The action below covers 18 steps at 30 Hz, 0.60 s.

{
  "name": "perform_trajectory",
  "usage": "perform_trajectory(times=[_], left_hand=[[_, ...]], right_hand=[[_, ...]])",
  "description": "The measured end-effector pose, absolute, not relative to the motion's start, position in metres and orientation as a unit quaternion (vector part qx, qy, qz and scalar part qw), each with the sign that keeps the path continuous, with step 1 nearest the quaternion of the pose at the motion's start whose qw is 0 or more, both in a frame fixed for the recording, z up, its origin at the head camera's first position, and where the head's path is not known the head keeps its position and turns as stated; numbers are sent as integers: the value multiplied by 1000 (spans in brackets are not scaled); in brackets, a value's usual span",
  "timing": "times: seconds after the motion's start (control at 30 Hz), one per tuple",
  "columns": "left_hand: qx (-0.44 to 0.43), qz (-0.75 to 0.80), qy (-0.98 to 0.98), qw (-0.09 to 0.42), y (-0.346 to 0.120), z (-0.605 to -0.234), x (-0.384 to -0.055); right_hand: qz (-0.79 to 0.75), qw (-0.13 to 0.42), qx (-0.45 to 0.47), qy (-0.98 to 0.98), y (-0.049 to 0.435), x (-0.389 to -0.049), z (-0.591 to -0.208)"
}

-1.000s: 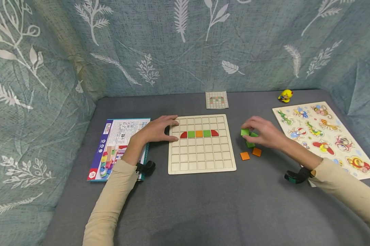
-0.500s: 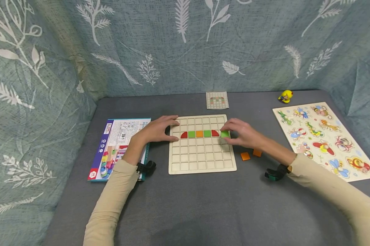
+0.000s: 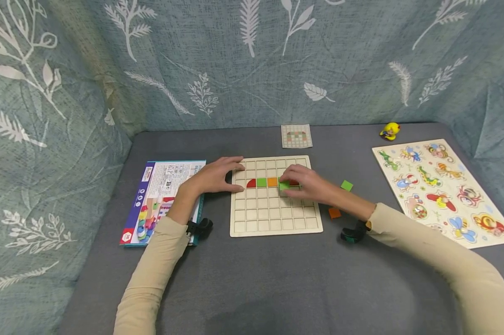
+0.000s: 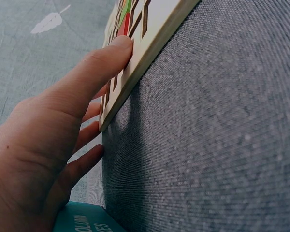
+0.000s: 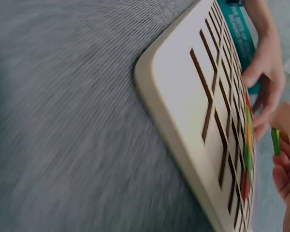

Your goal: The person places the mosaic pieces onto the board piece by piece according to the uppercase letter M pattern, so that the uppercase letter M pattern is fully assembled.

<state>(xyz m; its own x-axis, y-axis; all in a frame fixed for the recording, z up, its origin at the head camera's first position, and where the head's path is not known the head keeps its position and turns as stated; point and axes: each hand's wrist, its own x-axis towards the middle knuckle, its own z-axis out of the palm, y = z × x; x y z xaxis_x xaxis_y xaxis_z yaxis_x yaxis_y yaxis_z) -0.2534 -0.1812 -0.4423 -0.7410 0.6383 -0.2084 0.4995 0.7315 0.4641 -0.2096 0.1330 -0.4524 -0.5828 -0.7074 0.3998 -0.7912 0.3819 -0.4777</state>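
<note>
Pinching a thin green tile [image 3: 284,185] between thumb and fingers, the right hand [image 3: 309,181] is now above the grid board [image 3: 275,226], having moved inward from the board's right edge. The left hand [image 3: 216,177] stays at the board's left edge, thumb resting on it, fingers loosely apart. Smooth and pale like wood, the board has rounded corners and square cells, and lies on grey woven cloth [image 3: 256,279].

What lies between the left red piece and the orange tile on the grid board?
Head view: one green tile between red piece and orange tile.
</note>
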Motion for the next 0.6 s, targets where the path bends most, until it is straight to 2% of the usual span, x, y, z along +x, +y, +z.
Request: perform_trajectory(times=[0.27, 0.6], left_hand=[[310, 188, 915, 180, -180, -443, -253], [312, 193, 913, 177, -181, -442, -254]], right_hand=[[319, 41, 477, -818, 101, -212, -464], [301, 49, 494, -815, 65, -212, -467]])
